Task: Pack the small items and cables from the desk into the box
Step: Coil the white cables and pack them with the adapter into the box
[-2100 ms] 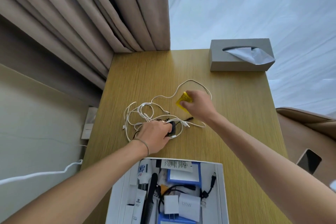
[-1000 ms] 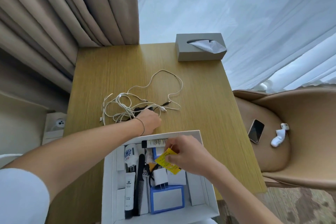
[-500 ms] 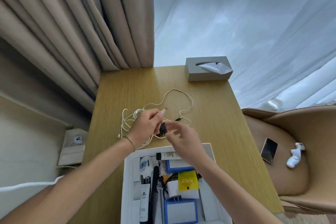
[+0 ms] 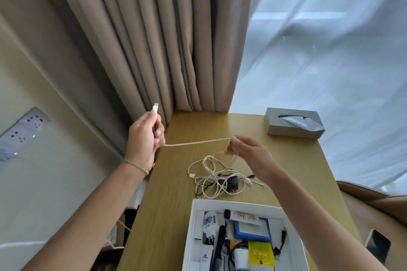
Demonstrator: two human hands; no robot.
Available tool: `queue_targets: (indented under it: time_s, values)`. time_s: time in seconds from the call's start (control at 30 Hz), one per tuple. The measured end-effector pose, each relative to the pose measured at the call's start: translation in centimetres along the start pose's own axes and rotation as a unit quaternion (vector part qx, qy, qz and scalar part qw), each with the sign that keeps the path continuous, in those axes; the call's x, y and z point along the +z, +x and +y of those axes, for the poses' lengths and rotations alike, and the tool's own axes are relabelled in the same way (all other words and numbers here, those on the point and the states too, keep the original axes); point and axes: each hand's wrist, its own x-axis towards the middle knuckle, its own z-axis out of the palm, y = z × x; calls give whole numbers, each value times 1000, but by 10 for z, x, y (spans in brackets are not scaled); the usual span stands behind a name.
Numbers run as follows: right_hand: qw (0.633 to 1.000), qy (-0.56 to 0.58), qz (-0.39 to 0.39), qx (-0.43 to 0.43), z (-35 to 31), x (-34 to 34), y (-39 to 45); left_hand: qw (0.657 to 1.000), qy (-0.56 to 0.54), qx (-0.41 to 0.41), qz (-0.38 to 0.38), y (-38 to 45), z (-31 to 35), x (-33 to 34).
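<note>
My left hand (image 4: 144,138) is raised beyond the desk's left edge, gripping one end of a white cable (image 4: 198,142); its plug sticks up above my fingers. My right hand (image 4: 246,149) pinches the same cable further along, so a stretch runs taut between both hands. Below my right hand a tangle of white cables and a black adapter (image 4: 220,179) lies on the wooden desk (image 4: 297,171). The open white box (image 4: 191,226) sits at the desk's near edge, holding a yellow packet (image 4: 261,253), a blue case, a black comb, tubes and a charger.
A grey tissue box (image 4: 294,125) stands at the desk's far right corner. Beige curtains hang behind the desk, sheer white ones to the right. A power strip (image 4: 24,125) is on the left wall. A phone (image 4: 377,246) lies on the tan chair at right.
The yellow packet went from my right hand into the box. Both hands then took up a white cable and pulled it out of the tangle, my left hand rising up and left.
</note>
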Motion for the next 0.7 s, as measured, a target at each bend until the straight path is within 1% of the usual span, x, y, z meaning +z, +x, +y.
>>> queue_targets:
  time_s: [0.07, 0.13, 0.2, 0.27, 0.33, 0.4, 0.47, 0.53, 0.6, 0.67, 0.7]
  values:
    - [996, 76, 41, 19, -2, -23, 0, 996, 24, 2, 86, 8, -4, -28]
    - [989, 111, 89, 32, -6, -41, -3, 985, 70, 15, 158, 13, -11, -50]
    - [987, 103, 120, 25, -10, -48, -7, 977, 110, 33, 183, 11, -21, -57]
    - [992, 58, 108, 23, -16, -40, -10, 973, 153, 56, 160, 3, -33, -48]
    - [997, -28, 61, 24, -25, -21, -13, 967, 215, 87, 103, -8, -42, -25]
    - [992, -120, 12, 23, -35, 2, -16, 959, 257, 117, 37, -20, -48, 2]
    - [982, -189, -9, 11, -41, 21, -19, 948, 286, 142, -10, -32, -51, 29]
    - [973, -232, -8, -2, -44, 34, -21, 934, 316, 159, -40, -45, -55, 50]
    - [966, -257, 2, -18, -45, 39, -23, 929, 329, 154, -68, -55, -60, 62]
    - [962, -272, 19, -19, -45, 38, -25, 926, 345, 118, -95, -59, -63, 67]
    - [962, -273, 29, -17, -44, 35, -27, 918, 368, 95, -109, -58, -63, 67]
